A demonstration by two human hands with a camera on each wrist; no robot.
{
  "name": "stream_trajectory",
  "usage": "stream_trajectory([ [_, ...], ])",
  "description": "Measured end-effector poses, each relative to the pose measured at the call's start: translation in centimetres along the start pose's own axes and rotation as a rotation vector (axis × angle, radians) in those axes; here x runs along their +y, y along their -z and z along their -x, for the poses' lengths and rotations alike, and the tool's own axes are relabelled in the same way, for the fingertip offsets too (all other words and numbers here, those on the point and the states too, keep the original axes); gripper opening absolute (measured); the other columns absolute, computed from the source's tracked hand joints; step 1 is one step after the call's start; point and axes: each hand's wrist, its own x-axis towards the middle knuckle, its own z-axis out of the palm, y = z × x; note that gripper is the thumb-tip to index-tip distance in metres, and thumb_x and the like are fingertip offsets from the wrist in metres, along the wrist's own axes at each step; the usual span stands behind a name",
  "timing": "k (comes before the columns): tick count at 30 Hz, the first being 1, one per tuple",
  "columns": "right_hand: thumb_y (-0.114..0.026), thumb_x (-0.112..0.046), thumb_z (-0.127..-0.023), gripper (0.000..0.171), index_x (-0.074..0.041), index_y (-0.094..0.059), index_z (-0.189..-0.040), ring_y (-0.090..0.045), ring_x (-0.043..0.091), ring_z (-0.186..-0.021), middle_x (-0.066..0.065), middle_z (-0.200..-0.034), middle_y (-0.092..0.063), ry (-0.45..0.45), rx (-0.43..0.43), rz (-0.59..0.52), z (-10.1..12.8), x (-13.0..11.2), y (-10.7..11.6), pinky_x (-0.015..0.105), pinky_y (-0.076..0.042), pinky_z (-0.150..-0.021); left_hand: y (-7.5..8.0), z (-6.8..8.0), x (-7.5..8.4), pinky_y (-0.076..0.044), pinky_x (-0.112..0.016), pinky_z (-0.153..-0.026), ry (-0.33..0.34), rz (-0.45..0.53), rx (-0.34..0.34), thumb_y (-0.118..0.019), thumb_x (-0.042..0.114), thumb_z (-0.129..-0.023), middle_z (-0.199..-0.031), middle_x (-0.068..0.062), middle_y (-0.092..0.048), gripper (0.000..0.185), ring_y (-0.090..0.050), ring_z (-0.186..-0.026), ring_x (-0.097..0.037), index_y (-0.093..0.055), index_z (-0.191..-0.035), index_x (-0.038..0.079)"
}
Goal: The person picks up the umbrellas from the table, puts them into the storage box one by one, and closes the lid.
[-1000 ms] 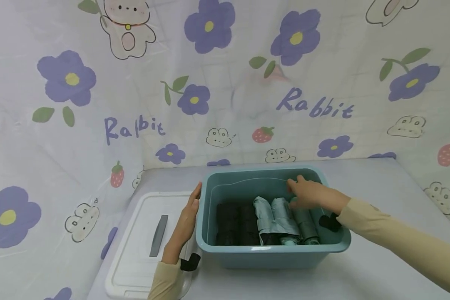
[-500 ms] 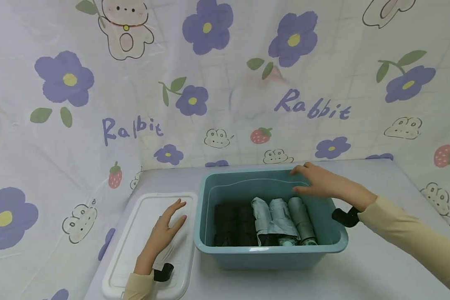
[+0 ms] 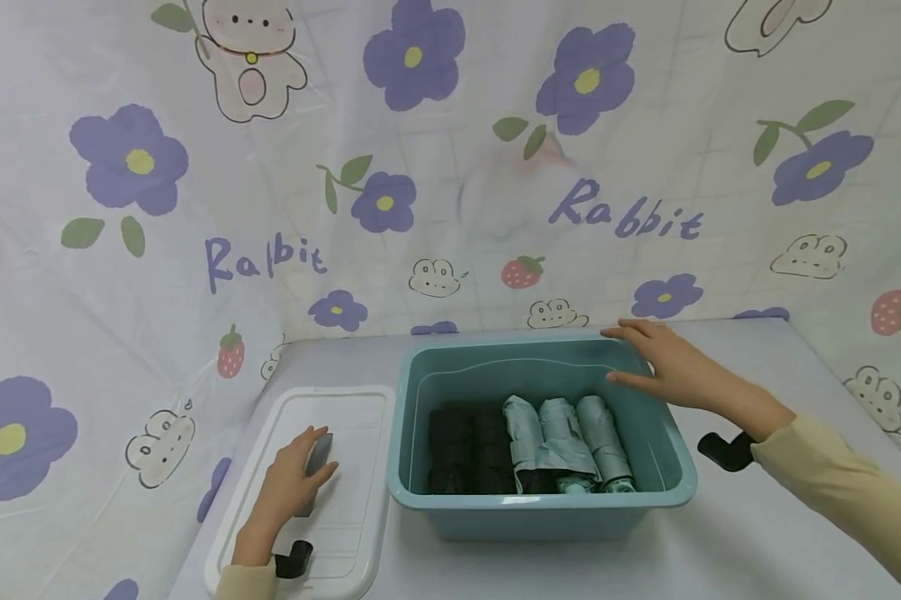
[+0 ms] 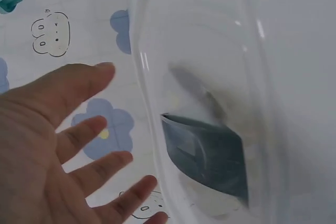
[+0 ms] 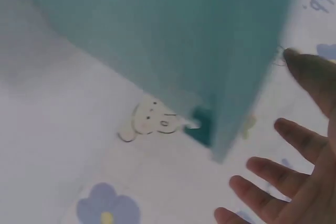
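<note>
A teal plastic bin (image 3: 420, 492) stands mid-table with several folded umbrellas inside: black ones (image 3: 468, 450) on the left, grey-green ones (image 3: 570, 437) on the right. A white lid (image 3: 352, 417) with a grey handle (image 3: 319, 454) lies flat to the bin's left. My left hand (image 3: 292, 479) rests on the lid at that handle; in the left wrist view its fingers (image 4: 79, 140) are spread beside the handle (image 4: 207, 153), not around it. My right hand (image 3: 663, 358) hovers by the bin's far right corner, fingers straight, holding nothing. The right wrist view shows the bin's outer wall (image 5: 173, 40).
A cloth printed with purple flowers and rabbits (image 3: 450, 167) hangs close behind and to the left of the table. Pale tabletop (image 3: 758, 517) lies to the right of and in front of the bin.
My left hand left the bin's left wall and moved down-left onto the lid, reaching its handle. My right hand lifted out of the bin to the far right corner.
</note>
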Motion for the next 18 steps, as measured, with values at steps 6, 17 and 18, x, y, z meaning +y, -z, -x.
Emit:
stream_trajectory([
  [6,-0.061,-0.043,-0.087,0.073,-0.007,-0.032,-0.144,-0.027,0.050,-0.129,0.026,-0.148,-0.022,-0.061,0.010,-0.012,0.8,1.0,-1.3,0.067,-0.028,-0.095,-0.1,0.3,-0.7,-0.040,-0.066,-0.081,0.079,-0.083,-0.051,-0.067,0.028,-0.084,-0.134,-0.027,-0.045,0.064,-0.044,-0.112,-0.053,-0.042,-0.137,0.003],
  [17,-0.056,-0.040,-0.090,0.076,-0.013,-0.017,-0.149,-0.016,0.047,-0.136,0.021,-0.153,-0.008,-0.097,-0.002,-0.215,1.4,2.5,-3.2,0.070,-0.021,-0.096,-0.3,0.6,-1.3,-0.045,-0.053,-0.078,0.173,-0.042,-0.079,-0.068,0.022,-0.083,-0.116,-0.027,-0.048,0.065,-0.050,-0.098,-0.040,-0.041,-0.136,-0.004],
  [18,-0.056,-0.040,-0.091,0.075,-0.013,-0.018,-0.149,-0.016,0.047,-0.136,0.020,-0.153,-0.009,-0.096,0.003,-0.222,1.5,2.6,-3.4,0.070,-0.021,-0.096,-0.4,0.6,-1.3,-0.045,-0.051,-0.077,0.174,-0.037,-0.084,-0.068,0.022,-0.083,-0.113,-0.026,-0.050,0.064,-0.051,-0.096,-0.038,-0.041,-0.135,-0.005],
])
